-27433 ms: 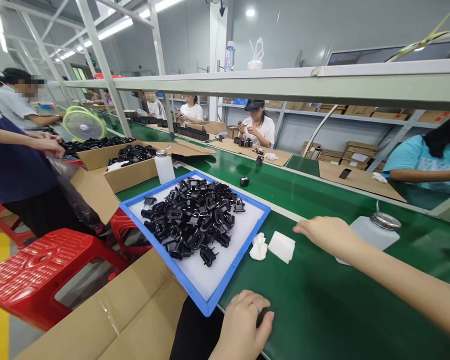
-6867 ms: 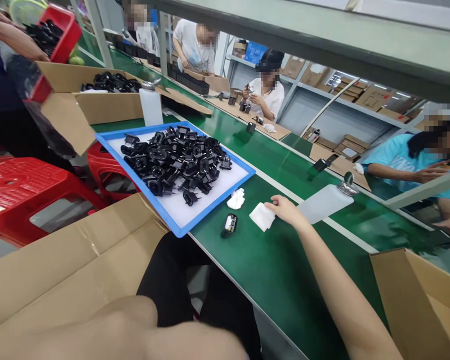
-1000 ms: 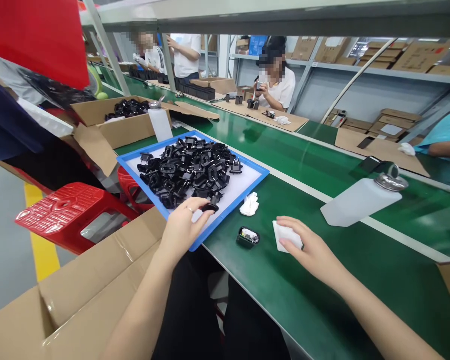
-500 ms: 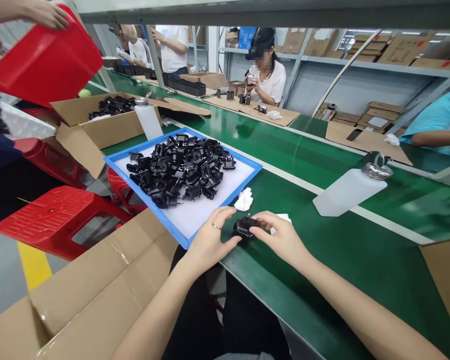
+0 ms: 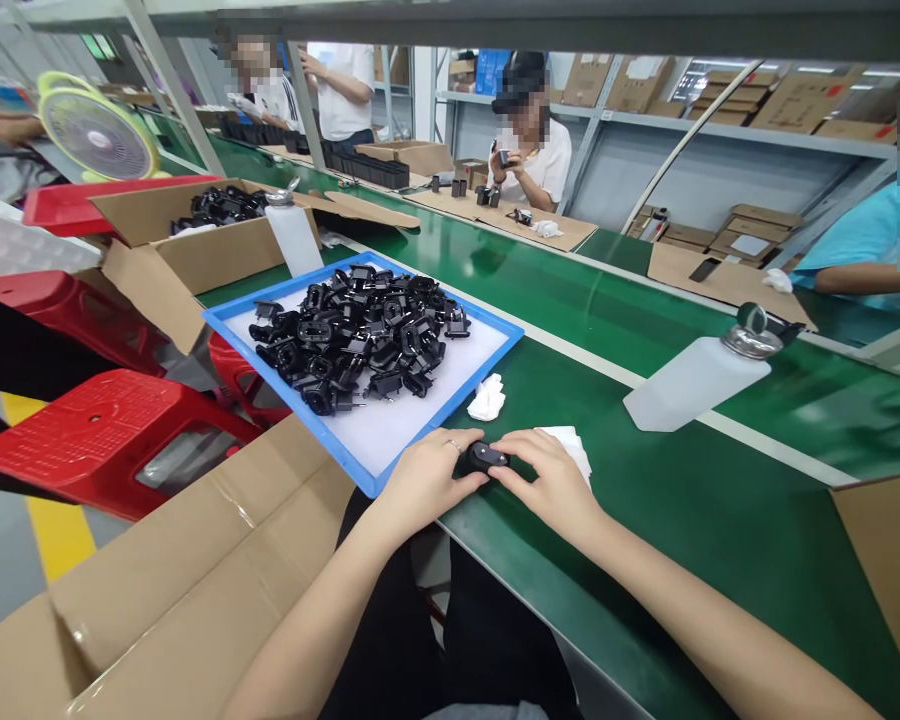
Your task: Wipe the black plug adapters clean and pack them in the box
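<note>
Low over the green bench (image 5: 645,560), near its front edge, a small black plug adapter (image 5: 486,457) is held between my two hands, its two metal pins facing up. The fingers and thumb of my left hand (image 5: 427,478) close on its left side. On its right side, the fingertips of my right hand (image 5: 553,478) pinch it. Just beyond my hands lies a crumpled white tissue (image 5: 487,397). A folded white cloth (image 5: 572,448) is partly hidden behind my right hand. Similar black plugs (image 5: 360,340) lie heaped in a blue-rimmed tray (image 5: 292,402) to the left.
A white pump bottle (image 5: 697,385) stands at the right, another bottle (image 5: 294,235) behind the tray. An open carton (image 5: 225,262) of black parts is at far left, by red stools (image 5: 97,430). Cardboard (image 5: 217,540) lies beside my left arm. A co-worker (image 5: 544,165) sits across.
The plug adapter has turned in my fingers, so its pins now face me. At far left, the raised red bin has gone down behind the carton, and a yellow-green fan shows.
</note>
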Tool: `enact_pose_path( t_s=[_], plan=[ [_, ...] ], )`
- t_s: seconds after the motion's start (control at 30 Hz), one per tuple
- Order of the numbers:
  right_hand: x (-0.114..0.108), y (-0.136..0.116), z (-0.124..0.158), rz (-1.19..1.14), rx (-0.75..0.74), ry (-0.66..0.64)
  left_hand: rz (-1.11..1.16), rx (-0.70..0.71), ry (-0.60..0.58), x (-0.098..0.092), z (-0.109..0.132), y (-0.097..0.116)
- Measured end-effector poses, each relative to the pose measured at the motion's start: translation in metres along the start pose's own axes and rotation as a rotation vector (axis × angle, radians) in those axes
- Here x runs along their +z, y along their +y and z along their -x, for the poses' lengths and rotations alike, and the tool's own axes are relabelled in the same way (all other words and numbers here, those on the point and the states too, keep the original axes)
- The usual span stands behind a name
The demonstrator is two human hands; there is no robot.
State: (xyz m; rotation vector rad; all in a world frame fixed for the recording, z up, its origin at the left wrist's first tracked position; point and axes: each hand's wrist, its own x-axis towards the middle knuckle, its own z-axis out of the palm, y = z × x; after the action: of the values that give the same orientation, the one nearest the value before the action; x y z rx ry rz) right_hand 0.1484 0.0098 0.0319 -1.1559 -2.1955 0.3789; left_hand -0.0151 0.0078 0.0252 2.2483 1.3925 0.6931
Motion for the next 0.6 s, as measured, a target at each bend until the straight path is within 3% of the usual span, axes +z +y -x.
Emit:
enact_pose_path(
  t_s=[0.27, 0.6],
  plan=[
    [-0.001, 0.002, 0.000, 0.093, 0.007, -0.027, 0.029, -0.025, -0.040, -0.007, -0.006, 0.002],
    [-0.013, -0.008, -0.021, 0.409, -0.041, -0.252, -0.201, -0.159, -0.250, -0.028, -0.026, 0.027]
  ],
)
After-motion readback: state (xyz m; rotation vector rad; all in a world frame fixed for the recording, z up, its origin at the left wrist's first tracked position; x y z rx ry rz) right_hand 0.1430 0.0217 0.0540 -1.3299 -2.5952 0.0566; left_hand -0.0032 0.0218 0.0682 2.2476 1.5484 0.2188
